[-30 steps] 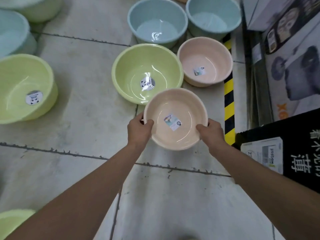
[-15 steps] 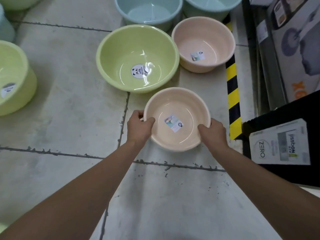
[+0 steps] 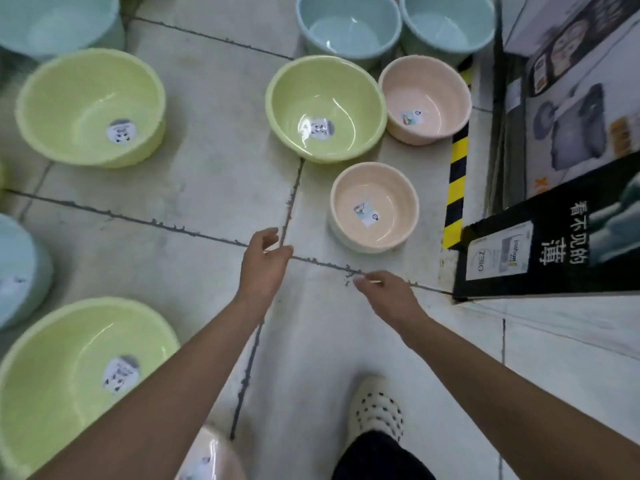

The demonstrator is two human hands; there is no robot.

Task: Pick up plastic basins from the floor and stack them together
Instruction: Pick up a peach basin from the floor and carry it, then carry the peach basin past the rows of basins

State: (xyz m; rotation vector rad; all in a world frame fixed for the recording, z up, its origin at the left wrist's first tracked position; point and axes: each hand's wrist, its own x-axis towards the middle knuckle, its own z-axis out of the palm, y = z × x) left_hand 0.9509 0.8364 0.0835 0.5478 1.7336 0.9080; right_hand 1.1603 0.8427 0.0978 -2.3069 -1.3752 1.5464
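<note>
A small pink basin stands on the tiled floor, with no hand on it. My left hand hovers just to its lower left, fingers apart and empty. My right hand is below the basin, also empty with loose fingers. A second pink basin sits farther back beside a green basin. Two blue basins stand at the top. More green basins lie at the left and lower left. The rim of another pink basin shows at the bottom edge under my left arm.
Blue basins sit at the top left and left edge. Cardboard boxes line the right side behind a yellow-and-black striped strip. My foot in a white perforated shoe stands at the bottom centre.
Both hands let go of the small pink basin, which now rests on the floor, and drew back toward me. The view pulled up and back, showing more basins.
</note>
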